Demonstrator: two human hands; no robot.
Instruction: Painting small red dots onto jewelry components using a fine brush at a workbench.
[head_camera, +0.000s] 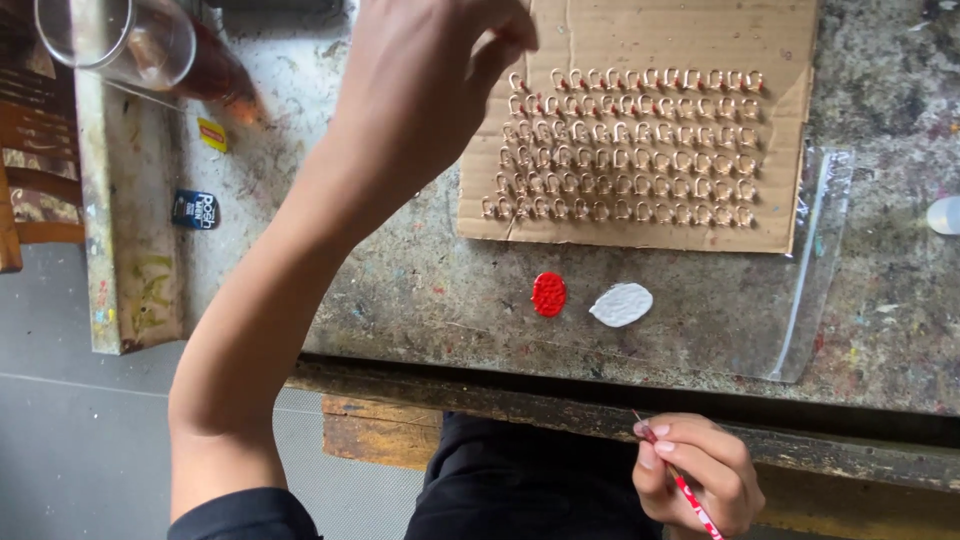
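Fingertips of the left hand (430, 80) pinch together over the top left corner of the flat brown cardboard sheet (640, 235) holding rows of small copper-coloured metal hooks (625, 145), seemingly picking one, while the right hand (700, 475) grips a thin red-and-white striped stick (690, 495) below the desk's front edge.

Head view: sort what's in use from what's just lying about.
In use: left hand at the metal rings on cardboard; right hand holding a thin stick; red blob; white blob.
Lying about: glass; plastic bag.
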